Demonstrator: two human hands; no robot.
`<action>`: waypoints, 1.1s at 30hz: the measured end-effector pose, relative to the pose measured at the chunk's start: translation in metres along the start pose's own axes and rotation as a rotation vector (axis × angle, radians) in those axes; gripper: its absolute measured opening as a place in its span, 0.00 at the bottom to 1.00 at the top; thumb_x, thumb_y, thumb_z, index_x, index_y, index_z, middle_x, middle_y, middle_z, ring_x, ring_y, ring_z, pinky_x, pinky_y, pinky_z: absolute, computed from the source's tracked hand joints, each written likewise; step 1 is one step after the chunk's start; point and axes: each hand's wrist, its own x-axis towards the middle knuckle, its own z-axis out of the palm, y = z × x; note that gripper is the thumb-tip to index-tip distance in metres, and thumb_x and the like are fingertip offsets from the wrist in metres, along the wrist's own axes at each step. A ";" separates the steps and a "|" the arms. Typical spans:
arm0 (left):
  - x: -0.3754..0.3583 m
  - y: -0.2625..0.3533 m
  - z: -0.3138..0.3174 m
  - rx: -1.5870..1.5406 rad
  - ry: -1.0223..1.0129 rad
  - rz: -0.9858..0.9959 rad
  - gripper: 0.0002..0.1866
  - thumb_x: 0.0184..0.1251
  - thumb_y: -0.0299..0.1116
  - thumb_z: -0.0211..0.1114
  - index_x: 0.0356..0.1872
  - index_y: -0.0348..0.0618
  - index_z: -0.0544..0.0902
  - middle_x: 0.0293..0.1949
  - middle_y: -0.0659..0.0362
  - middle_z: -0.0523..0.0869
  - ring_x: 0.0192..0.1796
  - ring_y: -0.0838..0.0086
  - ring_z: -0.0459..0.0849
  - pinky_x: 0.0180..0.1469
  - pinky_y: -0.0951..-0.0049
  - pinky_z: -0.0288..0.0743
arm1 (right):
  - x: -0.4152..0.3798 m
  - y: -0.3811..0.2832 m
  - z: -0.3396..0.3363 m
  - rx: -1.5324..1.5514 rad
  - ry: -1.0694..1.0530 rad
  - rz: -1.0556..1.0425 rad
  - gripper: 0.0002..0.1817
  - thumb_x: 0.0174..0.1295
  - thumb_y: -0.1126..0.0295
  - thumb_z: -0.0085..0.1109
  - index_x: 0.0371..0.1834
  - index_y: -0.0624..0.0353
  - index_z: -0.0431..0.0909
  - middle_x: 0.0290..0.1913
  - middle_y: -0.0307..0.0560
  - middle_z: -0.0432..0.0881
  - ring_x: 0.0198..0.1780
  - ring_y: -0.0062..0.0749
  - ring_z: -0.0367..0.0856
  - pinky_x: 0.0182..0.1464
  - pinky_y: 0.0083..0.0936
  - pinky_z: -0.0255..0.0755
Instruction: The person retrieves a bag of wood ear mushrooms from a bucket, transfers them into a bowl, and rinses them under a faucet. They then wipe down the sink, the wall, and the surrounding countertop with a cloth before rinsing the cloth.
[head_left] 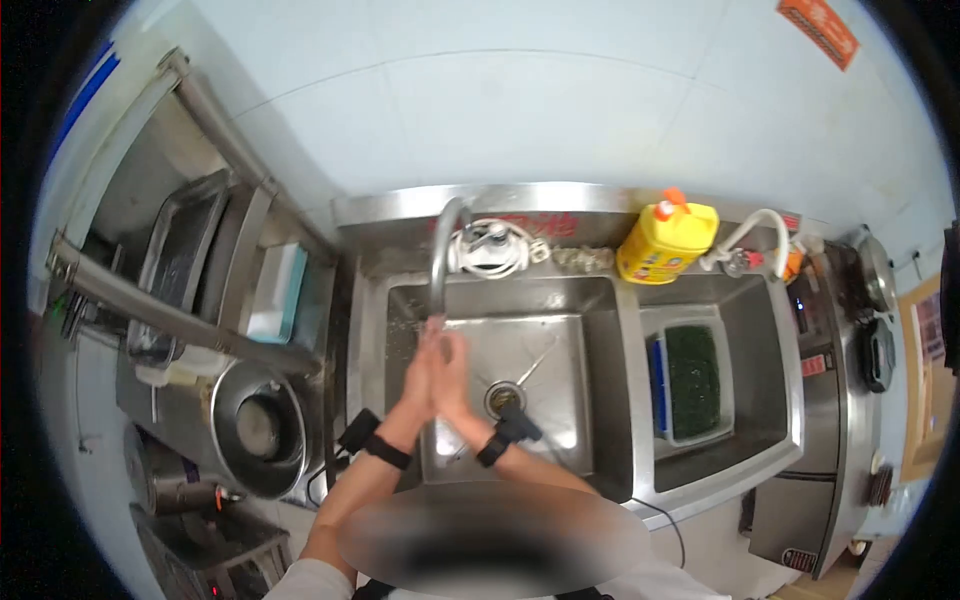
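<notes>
My left hand [421, 375] and my right hand [452, 372] are pressed together palm to palm over the left sink basin [560, 340]. They sit just below the end of the metal faucet [441, 255]. Fingers on both hands look stretched out, though their tips are slightly smeared. No object shows between the palms. A black band with a small dark device circles each wrist. Beneath the hands, the basin floor is wet, and its round drain [503, 398] lies to their right.
A yellow jug [665, 245] with an orange cap stands on the back ledge beside a coiled white hose [490, 262]. The right basin [755, 400] holds a tub with a green scouring pad [692, 380]. A metal bowl [228, 440] and a shelf rack [150, 300] stand left.
</notes>
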 end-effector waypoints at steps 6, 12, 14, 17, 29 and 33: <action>-0.009 -0.027 0.005 -0.164 0.079 -0.113 0.28 0.70 0.53 0.37 0.67 0.52 0.54 0.65 0.61 0.59 0.65 0.72 0.59 0.65 0.70 0.54 | 0.014 -0.006 -0.024 0.152 -0.240 0.237 0.13 0.64 0.65 0.45 0.33 0.66 0.70 0.28 0.51 0.74 0.32 0.31 0.69 0.38 0.27 0.66; -0.019 -0.044 0.012 -0.183 0.120 -0.143 0.30 0.69 0.54 0.37 0.67 0.52 0.52 0.65 0.62 0.58 0.66 0.73 0.57 0.66 0.70 0.52 | 0.009 0.014 -0.032 0.074 -0.286 0.257 0.16 0.64 0.63 0.44 0.29 0.66 0.71 0.23 0.49 0.73 0.28 0.27 0.68 0.34 0.27 0.66; -0.020 -0.050 0.012 -0.184 0.130 -0.125 0.30 0.69 0.54 0.37 0.67 0.51 0.51 0.66 0.62 0.57 0.66 0.73 0.56 0.66 0.70 0.51 | 0.007 0.022 -0.033 0.042 -0.284 0.224 0.16 0.64 0.63 0.43 0.29 0.66 0.72 0.23 0.49 0.73 0.28 0.27 0.68 0.34 0.26 0.66; -0.016 -0.064 0.006 -0.162 0.070 -0.119 0.31 0.69 0.55 0.37 0.69 0.56 0.48 0.68 0.62 0.52 0.68 0.73 0.52 0.67 0.70 0.49 | 0.009 0.027 -0.041 0.133 -0.344 0.320 0.17 0.64 0.62 0.44 0.30 0.67 0.73 0.24 0.52 0.74 0.28 0.29 0.70 0.34 0.27 0.66; -0.035 -0.061 -0.038 0.235 -0.029 -0.250 0.31 0.64 0.52 0.50 0.65 0.50 0.59 0.65 0.61 0.59 0.68 0.68 0.51 0.65 0.59 0.44 | 0.168 -0.038 -0.040 -0.601 -0.465 -0.136 0.24 0.59 0.56 0.48 0.60 0.43 0.63 0.36 0.58 0.80 0.41 0.55 0.77 0.43 0.43 0.71; -0.054 -0.062 -0.063 0.190 0.053 -0.392 0.24 0.64 0.45 0.53 0.58 0.47 0.69 0.57 0.63 0.70 0.62 0.71 0.62 0.62 0.67 0.51 | 0.177 -0.020 -0.050 -0.945 -0.484 -0.289 0.20 0.55 0.57 0.51 0.52 0.47 0.67 0.33 0.53 0.81 0.36 0.49 0.80 0.37 0.42 0.73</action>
